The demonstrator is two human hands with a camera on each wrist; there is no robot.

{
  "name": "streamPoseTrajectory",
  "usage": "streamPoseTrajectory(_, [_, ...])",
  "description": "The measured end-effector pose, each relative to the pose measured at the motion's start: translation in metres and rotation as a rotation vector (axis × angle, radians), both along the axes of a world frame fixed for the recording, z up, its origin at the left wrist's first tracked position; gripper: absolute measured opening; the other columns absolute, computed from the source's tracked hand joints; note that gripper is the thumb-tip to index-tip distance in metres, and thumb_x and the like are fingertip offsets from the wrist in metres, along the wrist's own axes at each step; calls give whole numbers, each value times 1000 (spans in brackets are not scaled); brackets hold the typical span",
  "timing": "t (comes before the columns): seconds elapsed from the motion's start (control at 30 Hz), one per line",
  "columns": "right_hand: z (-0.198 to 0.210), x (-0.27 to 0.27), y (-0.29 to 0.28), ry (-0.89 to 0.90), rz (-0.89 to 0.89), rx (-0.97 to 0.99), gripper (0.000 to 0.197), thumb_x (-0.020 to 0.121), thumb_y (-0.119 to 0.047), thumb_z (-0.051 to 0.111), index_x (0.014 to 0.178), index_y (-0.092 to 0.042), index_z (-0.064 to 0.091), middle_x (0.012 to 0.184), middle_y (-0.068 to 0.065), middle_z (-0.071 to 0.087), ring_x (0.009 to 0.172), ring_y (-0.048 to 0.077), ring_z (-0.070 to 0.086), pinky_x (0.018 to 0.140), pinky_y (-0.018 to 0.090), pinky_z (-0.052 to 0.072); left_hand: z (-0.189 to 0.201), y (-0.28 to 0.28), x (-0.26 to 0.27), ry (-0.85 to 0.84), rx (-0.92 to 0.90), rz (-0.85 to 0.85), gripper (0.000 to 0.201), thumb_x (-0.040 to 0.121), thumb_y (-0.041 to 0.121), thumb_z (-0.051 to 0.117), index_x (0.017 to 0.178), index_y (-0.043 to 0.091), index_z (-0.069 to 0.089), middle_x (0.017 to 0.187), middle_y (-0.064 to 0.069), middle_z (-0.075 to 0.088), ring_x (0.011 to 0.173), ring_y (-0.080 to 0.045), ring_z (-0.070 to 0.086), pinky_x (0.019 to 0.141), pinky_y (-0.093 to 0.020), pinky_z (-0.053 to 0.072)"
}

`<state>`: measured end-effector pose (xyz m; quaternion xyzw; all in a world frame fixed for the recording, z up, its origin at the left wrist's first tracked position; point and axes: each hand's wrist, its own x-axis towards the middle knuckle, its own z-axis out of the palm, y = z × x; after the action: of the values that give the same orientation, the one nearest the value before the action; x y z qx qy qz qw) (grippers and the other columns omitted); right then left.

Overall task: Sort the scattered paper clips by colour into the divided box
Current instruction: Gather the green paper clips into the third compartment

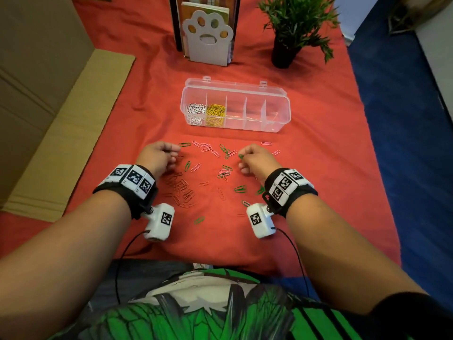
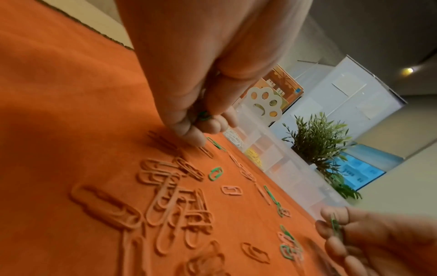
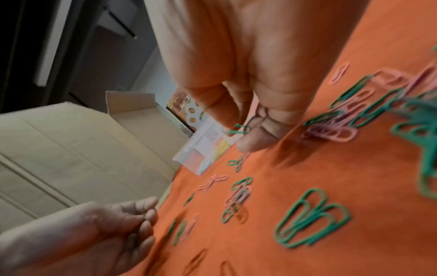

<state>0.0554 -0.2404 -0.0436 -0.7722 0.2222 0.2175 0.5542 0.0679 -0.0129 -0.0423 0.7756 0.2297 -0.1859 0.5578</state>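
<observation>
Green, pink and red paper clips (image 1: pixel 224 171) lie scattered on the red cloth between my hands. A heap of red clips (image 1: pixel 182 191) sits by my left wrist. My left hand (image 1: pixel 171 153) curls its fingers round a green clip (image 2: pixel 204 116). My right hand (image 1: pixel 241 159) pinches another green clip (image 3: pixel 236 130) between thumb and fingers. Just beyond the clips stands the clear divided box (image 1: pixel 277 123), open. White clips (image 1: pixel 195 112) fill its leftmost compartment and yellow clips (image 1: pixel 215 115) the one beside it. The other compartments look empty.
A white paw-shaped bookend (image 1: pixel 207 33) with books and a potted plant (image 1: pixel 294 25) stand at the back of the cloth. Flattened cardboard (image 1: pixel 49 106) lies along the left. The cloth's right edge drops to a blue floor (image 1: pixel 404 131).
</observation>
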Motion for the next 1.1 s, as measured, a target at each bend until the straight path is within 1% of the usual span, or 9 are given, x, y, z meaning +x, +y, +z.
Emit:
streamPoseTrajectory(0.07, [0,1,6,38,2,47,23,87,-5,45,72,-21,47,63,2,49,53,14,45,51,25,39,0,5,3,27,26,20,29,85,-8,37,79,14,55,68,-4,49,33,1,47,37,-13,42])
streamPoseTrajectory(0.2, [-8,1,11,-128,331,-386,24,80,1,44,86,-13,64,84,3,61,73,21,56,71,28,46,-4,11,-4,-112,492,-200,11,84,15,57,87,11,67,87,-11,68,81,-28,64,74,-33,49])
streamPoseTrajectory(0.27, [-14,-6,14,-236,472,-567,31,79,3,44,101,-8,64,105,14,58,95,30,57,85,32,47,-7,9,-10,-196,664,-297,18,81,18,63,95,7,69,91,-14,70,89,-31,63,78,-33,47])
streamPoseTrajectory(0.4, [-23,-17,21,-404,683,-705,46,76,4,47,116,-18,56,108,15,45,101,33,49,86,39,48,-14,7,-11,-283,753,-357,22,77,19,68,96,8,69,99,-17,66,95,-33,59,82,-34,44])
streamPoseTrajectory(0.6, [-22,-20,15,-459,736,-820,27,80,4,47,104,-7,52,104,17,47,98,35,50,80,42,46,-16,6,-6,-307,755,-400,18,84,14,57,95,4,67,105,-23,64,101,-38,58,85,-37,43])
streamPoseTrajectory(0.73, [-17,-17,-1,-365,654,-812,20,84,0,47,104,-3,52,109,18,50,103,37,53,86,39,43,-13,4,-8,-242,546,-274,14,87,13,55,96,5,63,88,-9,61,86,-27,57,74,-29,40])
streamPoseTrajectory(0.9, [-10,-15,-9,-225,476,-618,21,88,-3,44,105,-6,57,112,15,60,104,29,56,84,30,42,-11,-4,-5,-70,-93,-30,19,89,3,48,90,20,57,64,3,44,37,0,38,40,-16,30])
streamPoseTrajectory(1.0, [-11,-12,-4,-117,223,-241,28,89,1,39,81,-16,60,86,10,61,75,19,60,65,25,48,2,-8,-6,63,-431,99,28,87,-1,35,87,17,57,63,1,40,40,-2,35,38,-13,29])
streamPoseTrajectory(1.1, [0,-14,3,29,-99,253,31,89,1,32,68,-12,52,66,5,47,49,10,51,43,16,42,12,-4,-8,204,-674,181,22,74,4,37,78,13,57,61,0,41,52,-9,34,44,-16,35])
